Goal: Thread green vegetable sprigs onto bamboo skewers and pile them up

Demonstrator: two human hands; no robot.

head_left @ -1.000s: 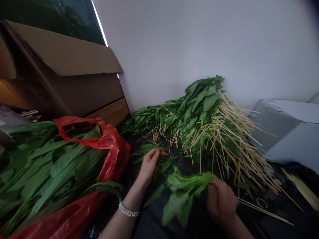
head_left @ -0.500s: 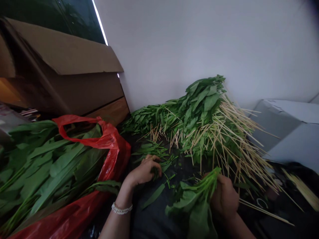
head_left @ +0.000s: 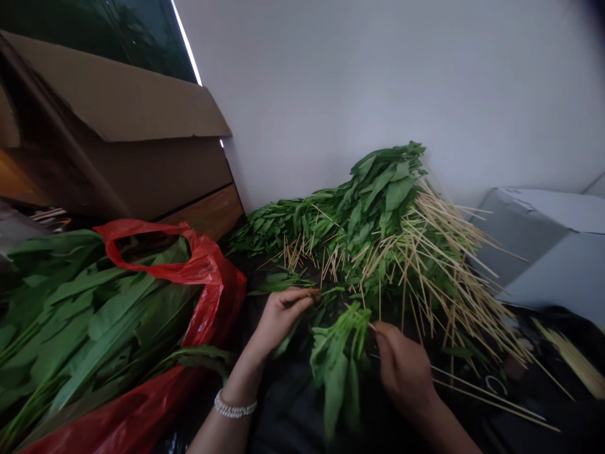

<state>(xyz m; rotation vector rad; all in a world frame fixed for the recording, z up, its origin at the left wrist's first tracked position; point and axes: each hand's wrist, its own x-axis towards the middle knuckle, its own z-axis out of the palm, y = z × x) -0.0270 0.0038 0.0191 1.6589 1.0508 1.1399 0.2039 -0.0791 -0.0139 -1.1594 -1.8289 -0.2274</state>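
My right hand [head_left: 404, 362] is closed in a pinch on a thin wooden skewer, whose shaft is mostly hidden. A bunch of leafy greens [head_left: 336, 372] hangs from it, stems up and leaves drooping. My left hand [head_left: 282, 318], with a beaded bracelet at the wrist, pinches a cut leafy green stem [head_left: 331, 291] between thumb and forefinger, left of the bunch and apart from it. More loose cut greens [head_left: 278, 281] lie on the black cover [head_left: 283, 416] beyond my left hand.
Skewered greens [head_left: 378, 189] are piled against the wall, their sticks [head_left: 463, 271] jutting forward and right. A red plastic bag [head_left: 222, 296] full of large leaves stands left. Behind it is a cardboard box [head_left: 142, 113]. A white box [head_left: 543, 252] and bare skewers [head_left: 571, 353] are at right.
My left hand has risen from the loose greens and now pinches a stem. My right hand has moved left, bringing the hanging bunch closer to my left hand.
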